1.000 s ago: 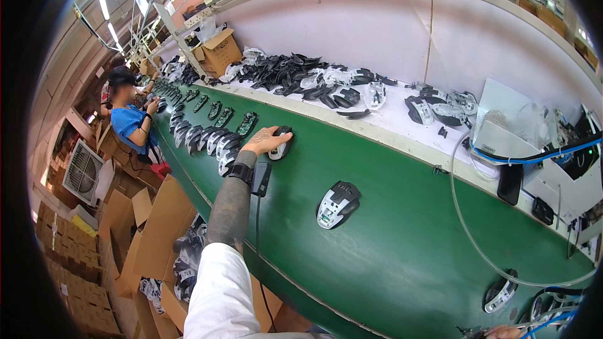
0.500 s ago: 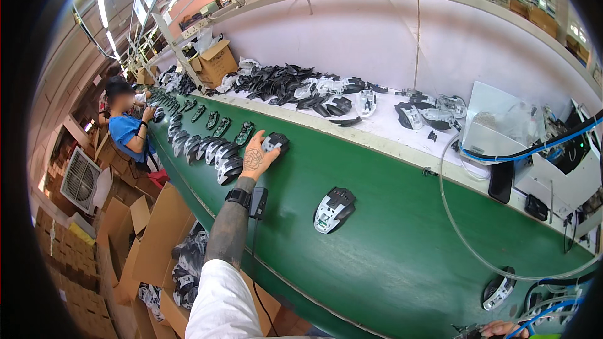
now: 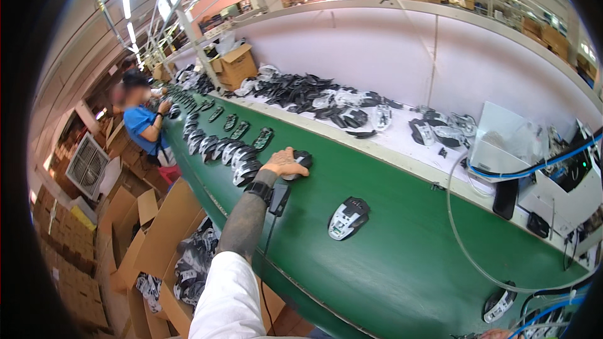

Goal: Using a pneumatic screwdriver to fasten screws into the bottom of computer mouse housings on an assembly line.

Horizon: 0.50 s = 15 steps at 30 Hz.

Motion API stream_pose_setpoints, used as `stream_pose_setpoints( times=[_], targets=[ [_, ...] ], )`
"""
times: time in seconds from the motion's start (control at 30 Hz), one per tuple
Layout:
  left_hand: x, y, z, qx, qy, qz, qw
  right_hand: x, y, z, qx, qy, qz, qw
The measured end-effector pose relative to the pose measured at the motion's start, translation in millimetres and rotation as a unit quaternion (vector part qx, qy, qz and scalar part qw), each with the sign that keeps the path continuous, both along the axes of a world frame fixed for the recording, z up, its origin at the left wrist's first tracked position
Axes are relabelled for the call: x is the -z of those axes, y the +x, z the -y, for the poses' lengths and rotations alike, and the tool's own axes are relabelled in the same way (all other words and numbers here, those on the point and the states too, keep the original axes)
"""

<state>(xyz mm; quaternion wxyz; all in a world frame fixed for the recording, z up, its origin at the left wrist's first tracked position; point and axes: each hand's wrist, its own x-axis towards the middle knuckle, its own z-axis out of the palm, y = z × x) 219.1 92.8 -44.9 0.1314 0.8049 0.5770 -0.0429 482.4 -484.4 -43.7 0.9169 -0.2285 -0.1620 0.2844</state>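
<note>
My left arm reaches out over the green bench (image 3: 389, 257). My left hand (image 3: 284, 163) lies palm-down on a dark computer mouse (image 3: 300, 162), fingers curled over its top. Just nearer, to the right, sits an open mouse shell (image 3: 347, 218). Beyond the hand runs a row of mice (image 3: 220, 144) toward a person in blue (image 3: 143, 122). My right hand barely shows at the lower edge; I cannot tell its fingers.

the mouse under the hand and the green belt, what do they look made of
Mouse under the left hand: probably moulded plastic, black, with a dull sheen on its curved shell; the hand hides most of it. Green belt: looks like smooth rubber or vinyl sheeting, seamless and matte with faint soft reflections; which of the two cannot be told. The open mouse nearby shows pale grey plastic inside.
</note>
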Motion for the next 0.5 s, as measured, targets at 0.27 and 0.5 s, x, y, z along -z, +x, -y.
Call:
stream_pose_setpoints(
  times=[0.27, 0.5],
  targets=[
    [14.8, -27.0, 30.1, 0.051, 0.169, 0.086, 0.981, -0.9, -17.7, -16.4, 0.088, -0.052, 0.047, 0.994],
    [18.1, -31.3, 98.2, 0.213, 0.406, 0.095, 0.884, -5.0, -18.7, -18.2, 0.1, -0.052, 0.065, 0.991]
  ],
)
